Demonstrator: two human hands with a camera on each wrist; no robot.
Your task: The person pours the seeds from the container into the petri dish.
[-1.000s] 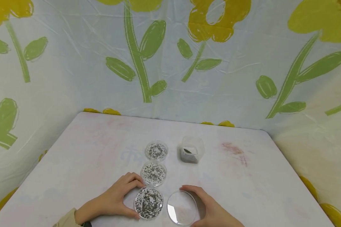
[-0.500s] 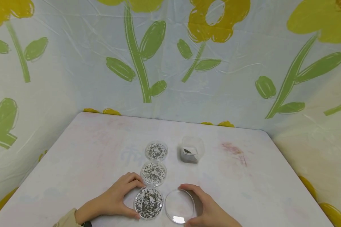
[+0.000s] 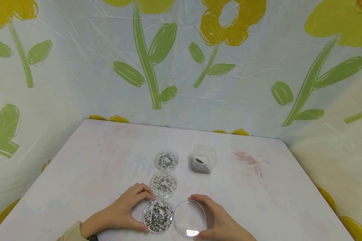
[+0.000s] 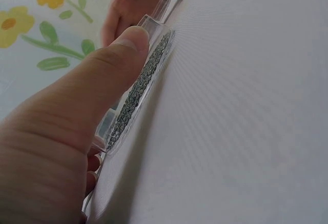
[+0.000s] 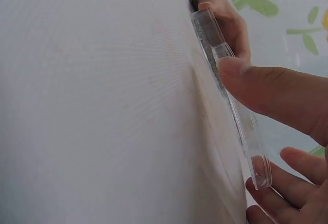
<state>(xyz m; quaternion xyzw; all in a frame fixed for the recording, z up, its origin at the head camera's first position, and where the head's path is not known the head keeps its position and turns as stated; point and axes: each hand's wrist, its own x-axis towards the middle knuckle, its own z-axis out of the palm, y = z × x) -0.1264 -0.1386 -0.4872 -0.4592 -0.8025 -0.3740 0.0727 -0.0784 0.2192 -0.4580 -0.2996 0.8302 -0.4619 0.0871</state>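
In the head view my left hand (image 3: 125, 209) holds the nearest petri dish (image 3: 158, 216) from its left side, with thumb and index finger curved round the rim. Black grains are scattered in this round clear dish, which also shows edge-on past my thumb in the left wrist view (image 4: 141, 88). Just to its right, my right hand (image 3: 221, 219) grips an empty clear petri dish lid (image 3: 189, 217) between thumb and fingers. The lid's left edge meets the filled dish's right edge in the head view. From the right wrist view, the lid (image 5: 248, 131) stands close over the tabletop.
Two more petri dishes with black grains, a middle one (image 3: 163, 184) and a far one (image 3: 166, 160), line up behind the held dish. A clear tub (image 3: 203, 160) with dark grains stands back right on the white table (image 3: 259, 201). Flower-printed cloth (image 3: 181, 110) surrounds the table.
My right hand has shifted a little to the left with the lid, up beside the filled dish. My left hand and its dish have stayed in place.
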